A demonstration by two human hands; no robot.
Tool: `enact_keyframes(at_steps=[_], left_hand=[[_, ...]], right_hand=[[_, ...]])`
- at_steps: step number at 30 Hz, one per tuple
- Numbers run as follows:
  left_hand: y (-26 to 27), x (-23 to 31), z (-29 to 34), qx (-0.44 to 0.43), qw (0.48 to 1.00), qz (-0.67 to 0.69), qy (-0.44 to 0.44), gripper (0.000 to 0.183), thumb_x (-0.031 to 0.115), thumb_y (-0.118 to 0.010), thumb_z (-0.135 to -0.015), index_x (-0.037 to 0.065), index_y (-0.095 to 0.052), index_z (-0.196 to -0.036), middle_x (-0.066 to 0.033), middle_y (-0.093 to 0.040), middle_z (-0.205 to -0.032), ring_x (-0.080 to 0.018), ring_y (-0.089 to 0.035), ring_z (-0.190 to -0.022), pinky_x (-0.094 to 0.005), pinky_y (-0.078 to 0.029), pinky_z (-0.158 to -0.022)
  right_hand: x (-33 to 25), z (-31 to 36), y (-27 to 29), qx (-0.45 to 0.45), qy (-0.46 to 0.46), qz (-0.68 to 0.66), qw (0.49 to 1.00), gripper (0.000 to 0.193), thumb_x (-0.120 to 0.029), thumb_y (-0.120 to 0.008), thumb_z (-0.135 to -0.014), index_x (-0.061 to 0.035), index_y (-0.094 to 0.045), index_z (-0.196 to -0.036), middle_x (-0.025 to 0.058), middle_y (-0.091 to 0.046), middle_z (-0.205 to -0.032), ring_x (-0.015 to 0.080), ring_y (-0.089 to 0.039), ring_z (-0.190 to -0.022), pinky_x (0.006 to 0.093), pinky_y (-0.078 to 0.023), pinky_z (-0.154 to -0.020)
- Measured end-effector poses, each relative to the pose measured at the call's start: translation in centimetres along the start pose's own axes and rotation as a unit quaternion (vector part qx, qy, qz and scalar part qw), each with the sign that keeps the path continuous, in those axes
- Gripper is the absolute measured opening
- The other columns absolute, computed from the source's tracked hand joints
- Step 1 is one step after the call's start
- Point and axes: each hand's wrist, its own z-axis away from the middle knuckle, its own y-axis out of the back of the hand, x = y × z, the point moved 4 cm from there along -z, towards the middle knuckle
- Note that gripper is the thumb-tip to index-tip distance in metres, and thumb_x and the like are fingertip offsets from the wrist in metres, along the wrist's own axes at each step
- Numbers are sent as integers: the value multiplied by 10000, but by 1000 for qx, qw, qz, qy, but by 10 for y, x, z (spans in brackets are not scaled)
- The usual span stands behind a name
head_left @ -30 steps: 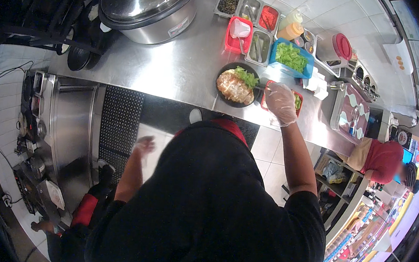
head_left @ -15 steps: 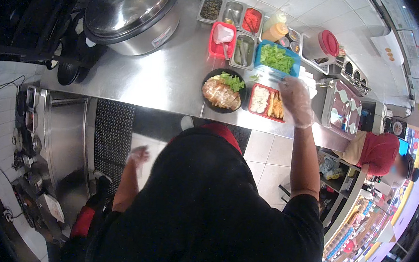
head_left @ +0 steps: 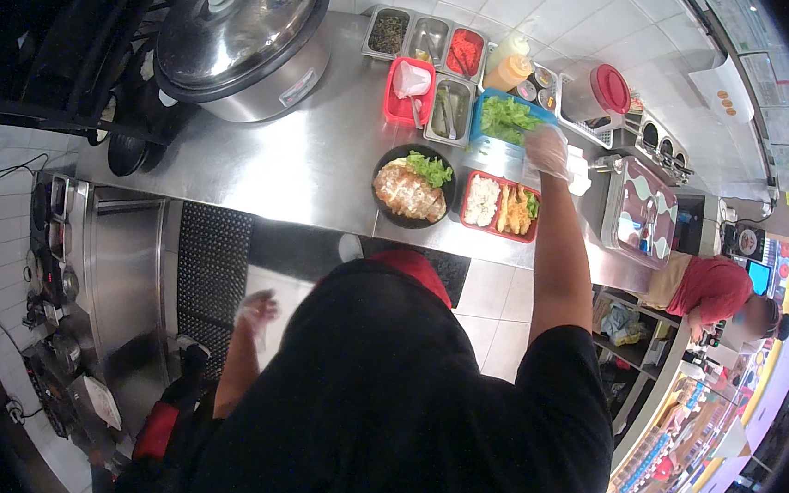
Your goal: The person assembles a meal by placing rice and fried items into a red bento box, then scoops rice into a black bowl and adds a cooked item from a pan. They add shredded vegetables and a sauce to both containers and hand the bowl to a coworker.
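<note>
My right hand (head_left: 547,152), in a clear glove, reaches over the right edge of a blue container (head_left: 499,151) of lettuce (head_left: 506,118). Its fingertips are at the leaves, and I cannot make out their grip. Nearer to me sits a red compartment box (head_left: 499,235) with rice (head_left: 482,202), golden fried pieces (head_left: 513,209) and a bit of green leaf at its right end. Left of it stands a black bowl (head_left: 380,176) with sauced, browned food and lettuce on top. My left hand (head_left: 258,308), also gloved, hangs below the counter, fingers loosely bent and holding nothing.
A large lidded steel cooker (head_left: 269,74) stands at the counter's left. Metal pans (head_left: 427,41), a red tub (head_left: 394,107) and squeeze bottles (head_left: 510,70) line the back. A patterned tray (head_left: 643,210) lies right. A person in red (head_left: 711,285) is beyond the counter's right end.
My right hand has moved from beside the red box to the lettuce container. Green leaf at the box's right end now shows. My left hand stays low, empty.
</note>
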Motion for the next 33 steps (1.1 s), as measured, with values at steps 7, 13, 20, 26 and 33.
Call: enact_keyframes(at_steps=[7, 13, 20, 26, 33], left_hand=[[15, -23, -10, 9, 995, -19, 99, 326, 209, -780, -888, 49, -699, -1161, -146, -685, -930, -308, -670, -813, -449, -558, -701], [15, -1, -20, -61, 998, 8, 35, 315, 193, -763, -908, 28, -689, -1166, -118, -649, -871, -272, -638, -762, -401, -546, -670], [21, 4, -76, -256, 959, 102, 65, 421, 205, -726, -935, 41, -617, -1307, -137, -669, -1047, -260, -660, -822, -380, -574, -682], [27, -14, -41, -122, 991, 19, 43, 382, 243, -752, -930, 36, -651, -1236, -123, -671, -1028, -270, -668, -831, -412, -588, -712], [39, -40, -3, -15, 998, -6, 57, 359, 193, -739, -909, 24, -680, -1220, -135, -660, -997, -293, -633, -850, -463, -544, -755]], right_hand=[[12, 42, 54, 80, -25, -115, 990, 324, -326, -621, -947, -26, -690, -846, 237, -646, -808, 426, -639, -780, 506, -470, -703], [-3, 53, 86, 71, -156, -259, 951, 273, -282, -665, -950, -16, -726, -944, 186, -710, -833, 344, -661, -753, 433, -500, -726], [-116, 82, 92, 64, -13, -248, 967, 326, -318, -686, -961, -32, -736, -1110, 199, -735, -1052, 377, -692, -987, 453, -529, -897], [-186, 97, 81, 29, 87, -177, 980, 331, -264, -670, -944, -3, -705, -1145, 236, -721, -1074, 402, -677, -1035, 482, -521, -932], [-174, 100, 89, 48, 90, -203, 974, 298, -246, -653, -943, 6, -699, -1097, 226, -714, -1029, 403, -675, -996, 494, -526, -901]])
